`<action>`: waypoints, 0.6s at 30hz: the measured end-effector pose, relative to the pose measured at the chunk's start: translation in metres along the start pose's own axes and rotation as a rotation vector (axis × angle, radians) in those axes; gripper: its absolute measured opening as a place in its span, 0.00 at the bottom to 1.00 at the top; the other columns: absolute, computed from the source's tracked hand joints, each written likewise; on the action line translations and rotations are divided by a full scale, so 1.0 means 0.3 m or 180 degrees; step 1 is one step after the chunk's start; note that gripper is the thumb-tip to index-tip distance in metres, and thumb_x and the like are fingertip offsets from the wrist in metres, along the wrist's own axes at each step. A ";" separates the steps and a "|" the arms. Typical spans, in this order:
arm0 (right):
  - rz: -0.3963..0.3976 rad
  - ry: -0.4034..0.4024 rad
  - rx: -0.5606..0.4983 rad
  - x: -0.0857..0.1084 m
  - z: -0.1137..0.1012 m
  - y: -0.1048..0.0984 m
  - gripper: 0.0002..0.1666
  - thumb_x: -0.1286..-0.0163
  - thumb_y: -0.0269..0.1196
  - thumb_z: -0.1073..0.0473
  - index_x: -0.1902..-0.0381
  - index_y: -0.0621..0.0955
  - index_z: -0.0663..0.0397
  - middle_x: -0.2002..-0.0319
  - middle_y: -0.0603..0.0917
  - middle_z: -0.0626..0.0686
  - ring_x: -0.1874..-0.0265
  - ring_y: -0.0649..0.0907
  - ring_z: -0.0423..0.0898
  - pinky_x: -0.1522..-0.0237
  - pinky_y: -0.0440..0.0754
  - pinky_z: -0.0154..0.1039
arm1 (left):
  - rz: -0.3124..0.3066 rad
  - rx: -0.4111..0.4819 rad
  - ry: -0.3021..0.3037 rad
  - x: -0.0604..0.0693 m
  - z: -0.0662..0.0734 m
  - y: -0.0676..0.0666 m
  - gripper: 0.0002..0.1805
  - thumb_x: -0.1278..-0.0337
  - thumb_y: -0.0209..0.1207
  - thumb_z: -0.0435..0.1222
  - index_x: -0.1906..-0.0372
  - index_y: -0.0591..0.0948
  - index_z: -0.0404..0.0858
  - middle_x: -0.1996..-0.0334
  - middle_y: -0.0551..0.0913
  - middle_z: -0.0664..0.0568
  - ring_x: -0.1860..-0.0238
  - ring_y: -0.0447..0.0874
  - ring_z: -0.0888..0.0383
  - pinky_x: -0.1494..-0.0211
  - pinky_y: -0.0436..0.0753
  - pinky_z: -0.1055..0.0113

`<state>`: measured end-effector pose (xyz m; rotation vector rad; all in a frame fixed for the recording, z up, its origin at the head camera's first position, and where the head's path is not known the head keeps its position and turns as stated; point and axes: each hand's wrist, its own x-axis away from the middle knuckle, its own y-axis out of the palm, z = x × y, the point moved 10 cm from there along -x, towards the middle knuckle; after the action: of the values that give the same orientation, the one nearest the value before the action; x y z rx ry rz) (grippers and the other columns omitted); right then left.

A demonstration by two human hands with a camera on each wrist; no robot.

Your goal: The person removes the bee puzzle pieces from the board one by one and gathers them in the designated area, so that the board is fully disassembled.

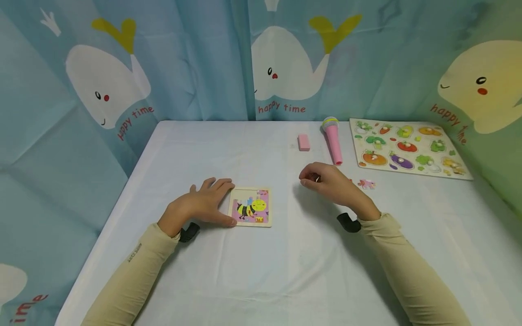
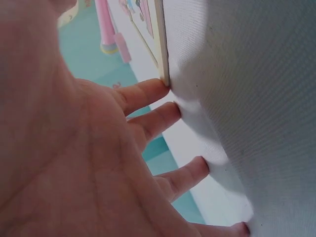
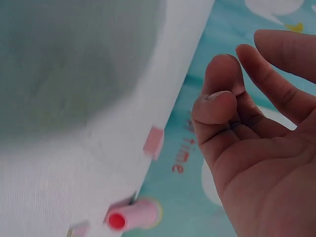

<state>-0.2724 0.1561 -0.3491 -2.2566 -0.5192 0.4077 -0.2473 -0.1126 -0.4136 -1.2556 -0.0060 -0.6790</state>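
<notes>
A small square wooden jigsaw puzzle point(image 1: 249, 207) with a yellow and black bee lies flat on the table; bare wood shows in its upper left part. My left hand point(image 1: 205, 202) rests at its left side, fingers spread, with the thumb at the lower left corner and the index finger touching the frame near the upper left corner. My right hand point(image 1: 328, 181) is raised over the table to the right of the puzzle. Its fingers are loosely bent, and in the right wrist view nothing shows between them. Pink jigsaw pieces point(image 1: 367, 184) lie beyond the right wrist, partly hidden by it.
Farther back are a pink block point(image 1: 303, 142) and a pink toy microphone point(image 1: 333, 140). At the back right lies a vegetable peg puzzle board point(image 1: 408, 174). A whale-print curtain point(image 1: 220, 59) hangs behind the white-covered table point(image 1: 244, 280).
</notes>
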 end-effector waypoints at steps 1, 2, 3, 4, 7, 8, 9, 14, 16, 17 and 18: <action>-0.0016 -0.0036 0.0004 -0.003 -0.008 0.010 0.04 0.23 0.66 0.66 0.56 0.86 0.61 0.65 0.83 0.49 0.63 0.80 0.48 0.58 0.78 0.41 | 0.0001 0.0001 0.0005 0.000 0.002 -0.001 0.58 0.42 0.72 0.63 0.15 0.59 0.43 0.14 0.53 0.47 0.16 0.43 0.34 0.28 0.48 0.19; -0.0035 -0.0063 0.0017 -0.007 -0.016 0.020 0.03 0.23 0.66 0.66 0.57 0.86 0.61 0.65 0.83 0.49 0.63 0.80 0.48 0.58 0.78 0.41 | 0.0004 0.0000 0.0006 -0.002 0.003 -0.002 0.57 0.41 0.71 0.63 0.15 0.59 0.43 0.15 0.53 0.48 0.16 0.43 0.34 0.28 0.48 0.19; -0.0058 -0.0092 0.0024 -0.011 -0.024 0.032 0.03 0.23 0.66 0.66 0.57 0.86 0.60 0.65 0.83 0.49 0.63 0.80 0.47 0.58 0.79 0.42 | 0.0004 -0.0007 0.0005 -0.002 0.004 -0.002 0.56 0.40 0.70 0.63 0.15 0.59 0.42 0.15 0.53 0.47 0.16 0.43 0.34 0.28 0.48 0.18; -0.0080 -0.0121 0.0030 -0.016 -0.031 0.043 0.03 0.24 0.66 0.67 0.57 0.86 0.60 0.65 0.83 0.49 0.62 0.80 0.47 0.58 0.79 0.43 | 0.0002 -0.0014 0.0001 -0.003 0.004 -0.002 0.56 0.40 0.70 0.63 0.15 0.60 0.42 0.15 0.53 0.47 0.16 0.43 0.34 0.28 0.48 0.18; -0.0140 -0.0199 0.0056 -0.031 -0.054 0.076 0.02 0.25 0.66 0.69 0.58 0.86 0.61 0.65 0.83 0.49 0.63 0.80 0.47 0.58 0.79 0.44 | -0.0005 -0.0022 -0.0002 -0.005 0.005 -0.001 0.55 0.38 0.69 0.62 0.15 0.59 0.42 0.15 0.53 0.47 0.16 0.43 0.33 0.28 0.48 0.18; -0.0157 -0.0232 0.0055 -0.037 -0.062 0.086 0.02 0.25 0.66 0.69 0.58 0.86 0.61 0.65 0.83 0.49 0.63 0.80 0.47 0.58 0.79 0.44 | -0.0004 -0.0025 -0.0003 -0.005 0.005 0.000 0.55 0.38 0.69 0.61 0.15 0.59 0.42 0.15 0.52 0.47 0.17 0.43 0.33 0.28 0.47 0.18; -0.0176 -0.0257 0.0054 -0.042 -0.069 0.096 0.02 0.26 0.67 0.69 0.59 0.86 0.61 0.66 0.83 0.49 0.64 0.79 0.47 0.58 0.79 0.44 | -0.0002 -0.0028 -0.0001 -0.005 0.006 0.000 0.55 0.38 0.69 0.61 0.15 0.59 0.42 0.15 0.52 0.47 0.17 0.43 0.33 0.28 0.47 0.18; -0.0314 -0.0296 0.0049 -0.071 -0.104 0.149 0.01 0.27 0.68 0.69 0.59 0.86 0.62 0.67 0.81 0.49 0.65 0.78 0.48 0.59 0.78 0.44 | 0.0010 -0.0025 -0.0004 -0.003 0.009 -0.003 0.55 0.38 0.70 0.61 0.16 0.59 0.42 0.15 0.52 0.46 0.17 0.43 0.33 0.28 0.47 0.18; -0.0382 -0.0291 0.0066 -0.082 -0.117 0.173 0.02 0.27 0.68 0.69 0.58 0.86 0.63 0.67 0.81 0.49 0.65 0.78 0.48 0.59 0.78 0.44 | 0.0004 -0.0020 -0.0016 -0.003 0.009 -0.002 0.55 0.38 0.70 0.60 0.15 0.59 0.42 0.15 0.52 0.46 0.16 0.43 0.33 0.28 0.47 0.18; -0.0408 -0.0297 0.0083 -0.087 -0.122 0.185 0.03 0.28 0.68 0.70 0.58 0.86 0.63 0.67 0.81 0.49 0.65 0.78 0.48 0.59 0.78 0.44 | 0.0006 -0.0024 -0.0013 -0.004 0.009 -0.001 0.55 0.38 0.70 0.60 0.16 0.59 0.42 0.15 0.52 0.46 0.16 0.43 0.33 0.28 0.47 0.18; -0.0437 -0.0303 0.0094 -0.092 -0.127 0.199 0.03 0.28 0.68 0.70 0.58 0.87 0.63 0.67 0.81 0.49 0.65 0.78 0.48 0.59 0.79 0.44 | 0.0006 -0.0026 -0.0010 -0.005 0.009 0.000 0.55 0.38 0.70 0.60 0.16 0.59 0.42 0.15 0.52 0.46 0.17 0.43 0.33 0.28 0.48 0.18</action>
<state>-0.2654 0.0821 -0.3652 -2.1658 -0.7085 0.4512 -0.2477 -0.1094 -0.4131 -1.2644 -0.0047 -0.6761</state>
